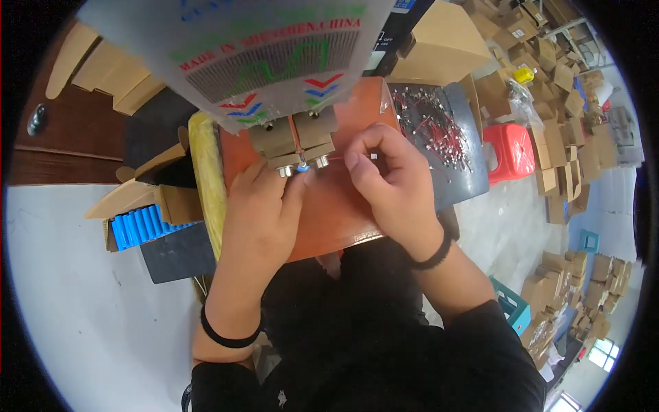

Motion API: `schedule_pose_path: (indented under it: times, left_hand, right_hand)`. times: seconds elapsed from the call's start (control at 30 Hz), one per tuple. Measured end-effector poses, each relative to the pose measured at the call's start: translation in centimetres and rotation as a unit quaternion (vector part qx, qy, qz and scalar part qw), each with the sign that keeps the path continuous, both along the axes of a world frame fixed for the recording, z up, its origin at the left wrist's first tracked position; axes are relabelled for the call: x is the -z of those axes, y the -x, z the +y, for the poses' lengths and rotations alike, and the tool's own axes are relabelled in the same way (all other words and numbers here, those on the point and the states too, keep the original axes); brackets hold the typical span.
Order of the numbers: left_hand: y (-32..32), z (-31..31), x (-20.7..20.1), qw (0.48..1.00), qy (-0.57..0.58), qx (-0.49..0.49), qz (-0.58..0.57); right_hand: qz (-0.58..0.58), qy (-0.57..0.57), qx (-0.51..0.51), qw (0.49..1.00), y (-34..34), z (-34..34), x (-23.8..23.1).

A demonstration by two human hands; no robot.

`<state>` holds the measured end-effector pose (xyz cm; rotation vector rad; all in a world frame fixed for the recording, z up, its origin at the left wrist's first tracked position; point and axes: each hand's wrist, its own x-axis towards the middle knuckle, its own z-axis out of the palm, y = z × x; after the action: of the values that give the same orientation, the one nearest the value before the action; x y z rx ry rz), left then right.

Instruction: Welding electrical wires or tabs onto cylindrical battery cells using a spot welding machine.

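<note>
Under the welding head of a bench machine, with its metal electrode holders and copper tip, my left hand is closed on a blue cylindrical cell. Only a blue edge of the cell shows between the fingers, right below the tip. To its right my right hand has thumb and index finger pinched together on a thin red wire. A small white connector shows by that hand's fingers. Both hands are above an orange-brown work surface.
A dark tray at the right bears a heap of red wires with small connectors. On the left stands an open carton with several blue cells. A red plastic container and many cardboard boxes lie further right.
</note>
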<state>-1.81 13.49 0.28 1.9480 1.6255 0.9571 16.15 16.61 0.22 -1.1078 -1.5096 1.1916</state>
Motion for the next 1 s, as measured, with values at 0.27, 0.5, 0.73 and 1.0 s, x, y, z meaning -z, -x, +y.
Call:
schedule_pose_path:
  times: [0.27, 0.5, 0.73, 1.0]
  left_hand:
    - [0.1, 0.1, 0.2, 1.0, -0.003, 0.004, 0.019]
    - [0.1, 0.0, 0.3, 1.0, 0.002, -0.008, 0.005]
    - [0.2, -0.3, -0.5, 0.996, 0.059, -0.045, -0.045]
    - [4.9, -6.1, -1.9, 0.969, -0.241, -0.008, 0.06]
  right_hand:
    - [-0.002, 0.016, -0.001, 1.0, 0.3, 0.2, 0.0]
    - [0.005, 0.059, -0.005, 0.998, 0.4, -0.3, 0.0]
    - [-0.009, -0.026, -0.011, 1.0, 0.2, -0.2, 1.0]
    - [0.006, -0.104, 0.007, 0.995, -5.3, -3.8, -0.9]
